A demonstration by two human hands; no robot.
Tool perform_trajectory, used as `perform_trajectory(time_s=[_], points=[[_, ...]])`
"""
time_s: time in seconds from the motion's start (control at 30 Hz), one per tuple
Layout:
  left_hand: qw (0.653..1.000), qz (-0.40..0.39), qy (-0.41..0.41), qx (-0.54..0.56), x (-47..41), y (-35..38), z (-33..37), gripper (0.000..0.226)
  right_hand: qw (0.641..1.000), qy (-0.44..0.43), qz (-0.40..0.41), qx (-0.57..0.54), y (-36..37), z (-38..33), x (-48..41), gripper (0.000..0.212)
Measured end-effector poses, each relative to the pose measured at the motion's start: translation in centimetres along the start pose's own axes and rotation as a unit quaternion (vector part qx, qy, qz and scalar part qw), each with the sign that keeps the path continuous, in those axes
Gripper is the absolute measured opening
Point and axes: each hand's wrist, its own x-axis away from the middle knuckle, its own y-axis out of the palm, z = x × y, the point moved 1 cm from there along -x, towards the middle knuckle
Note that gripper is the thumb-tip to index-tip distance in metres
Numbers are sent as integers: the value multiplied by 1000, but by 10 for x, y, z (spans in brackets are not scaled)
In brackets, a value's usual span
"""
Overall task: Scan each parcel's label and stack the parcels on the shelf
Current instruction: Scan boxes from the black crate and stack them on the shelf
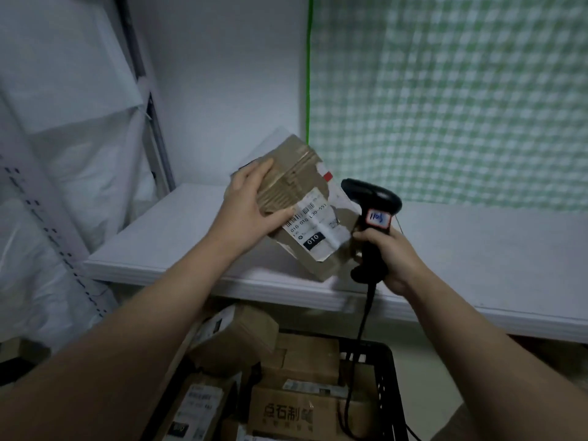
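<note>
While a black crate point(390, 374) of boxes point(296, 409) sits nearest, below the shelf, both arms reach up over it. The left hand point(251, 206) grips a brown parcel point(296, 173) by its upper end, thumb at the edge of the white label point(313, 226), holding it tilted above the front of the white shelf point(178, 230). Just right of it, the right hand point(393, 254) is wrapped round the handle of a black scanner point(378, 198), whose cable hangs into the crate. Behind hangs a green checked cloth point(461, 106).
</note>
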Motion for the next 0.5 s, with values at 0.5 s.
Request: perform_trajectory(time_s=[0.5], points=[[981,-71,90,-157,-73,42,20,65,981,-120,140,55,-31,-11,10,15]])
